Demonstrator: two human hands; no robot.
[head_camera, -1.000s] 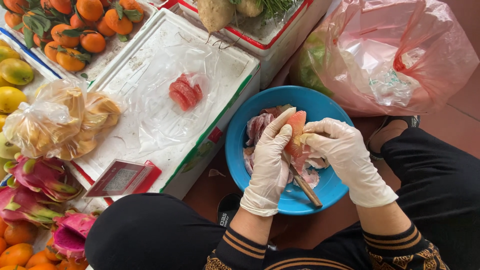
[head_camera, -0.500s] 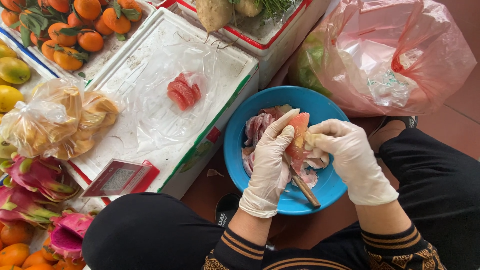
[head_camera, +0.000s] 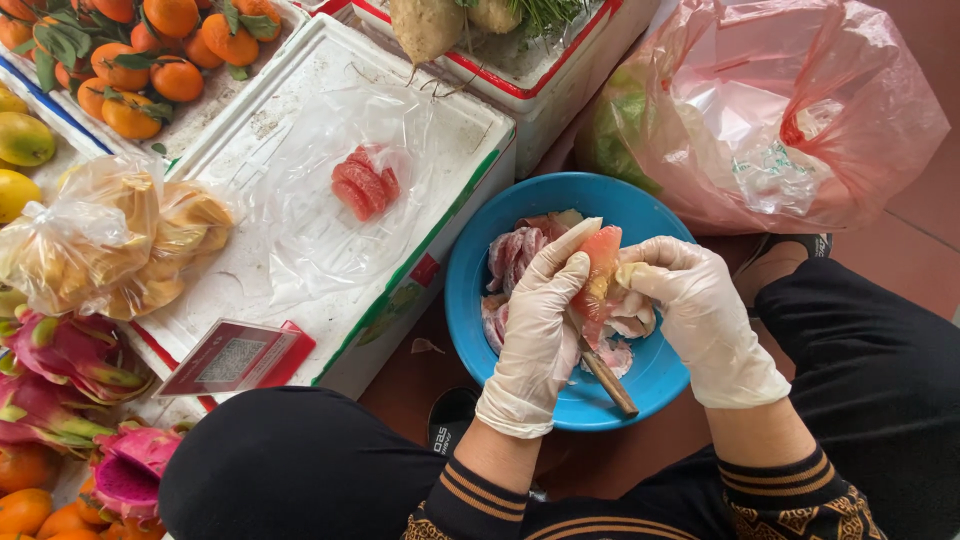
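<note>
Both my hands wear thin white gloves and meet over a blue bowl (head_camera: 470, 290) of pink and white peel scraps. My left hand (head_camera: 540, 320) grips a pink pomelo segment (head_camera: 600, 265) and also a knife whose wooden handle (head_camera: 612, 385) sticks out below the palm. My right hand (head_camera: 690, 310) pinches the white membrane on the segment's right side. Several peeled red segments (head_camera: 365, 182) lie on a clear plastic sheet (head_camera: 300, 220) on a white foam box (head_camera: 400, 290) to the left.
A pink plastic bag (head_camera: 790, 110) sits at the upper right. Tangerines (head_camera: 150, 50), mangoes (head_camera: 25, 140), a bag of yellow fruit pieces (head_camera: 100, 235) and dragon fruits (head_camera: 70, 370) fill the left side. A red card holder (head_camera: 235, 358) lies on the box.
My hands have hardly moved; the right fingers have shifted slightly along the segment's membrane.
</note>
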